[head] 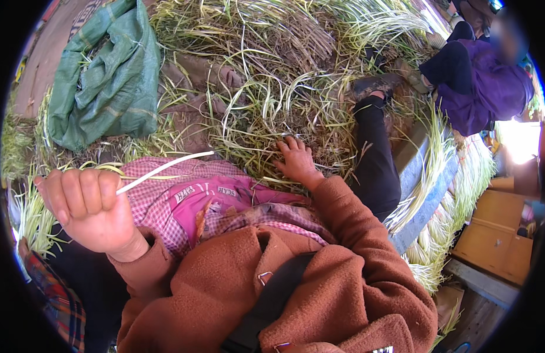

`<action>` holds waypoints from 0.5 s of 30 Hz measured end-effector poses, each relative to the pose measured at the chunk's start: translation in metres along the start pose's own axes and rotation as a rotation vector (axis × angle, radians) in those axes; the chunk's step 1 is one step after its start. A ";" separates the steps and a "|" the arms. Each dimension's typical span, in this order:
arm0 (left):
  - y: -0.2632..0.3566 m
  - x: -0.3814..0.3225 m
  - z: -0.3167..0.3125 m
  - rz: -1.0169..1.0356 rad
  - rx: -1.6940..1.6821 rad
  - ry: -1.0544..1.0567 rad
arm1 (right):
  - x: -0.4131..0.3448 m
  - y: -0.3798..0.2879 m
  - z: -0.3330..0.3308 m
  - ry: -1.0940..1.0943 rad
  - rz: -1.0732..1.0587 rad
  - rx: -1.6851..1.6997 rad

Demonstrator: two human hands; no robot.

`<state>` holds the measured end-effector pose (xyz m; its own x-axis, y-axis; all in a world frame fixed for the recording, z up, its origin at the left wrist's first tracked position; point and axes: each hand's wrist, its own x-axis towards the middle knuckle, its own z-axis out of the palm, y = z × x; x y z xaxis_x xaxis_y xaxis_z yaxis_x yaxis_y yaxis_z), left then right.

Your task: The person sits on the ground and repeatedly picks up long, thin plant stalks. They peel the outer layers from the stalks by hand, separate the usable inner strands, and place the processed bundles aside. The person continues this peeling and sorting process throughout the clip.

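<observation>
My left hand (89, 203) is raised at the left, its fingers curled around a long pale plant stalk (166, 170). The stalk's white end points right, over a pink checked apron (144, 181). My right hand (296, 161) rests palm down, fingers spread, on loose green and yellow leaves (272, 114) just past the apron. Nothing is visibly held in it; what lies under the palm is hidden. Beyond it is a heap of long leafy stalks with brownish bases (299, 39).
A green woven sack (118, 84) lies at upper left. On the right, pale stalks (422, 176) lie on a grey-blue ledge beside stacked bundles (469, 176) and a brown cardboard box (495, 234). A person in purple (480, 88) sits at upper right. A plaid sleeve (56, 295) shows at lower left.
</observation>
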<state>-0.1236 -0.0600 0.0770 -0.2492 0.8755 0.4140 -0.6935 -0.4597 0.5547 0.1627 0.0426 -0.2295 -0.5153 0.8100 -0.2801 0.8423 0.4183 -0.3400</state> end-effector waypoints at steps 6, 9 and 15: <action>-0.006 0.000 0.000 -0.002 -0.011 0.022 | 0.006 0.002 -0.032 -0.010 -0.008 0.045; -0.012 -0.001 0.002 -0.030 -0.038 0.059 | 0.024 0.013 -0.047 0.209 -0.057 0.065; -0.019 0.001 0.002 -0.073 -0.020 0.068 | 0.062 0.010 -0.037 0.291 0.010 0.167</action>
<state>-0.1096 -0.0508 0.0681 -0.2421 0.9151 0.3224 -0.7248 -0.3914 0.5669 0.1452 0.1119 -0.2173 -0.4197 0.9073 -0.0240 0.7973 0.3559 -0.4875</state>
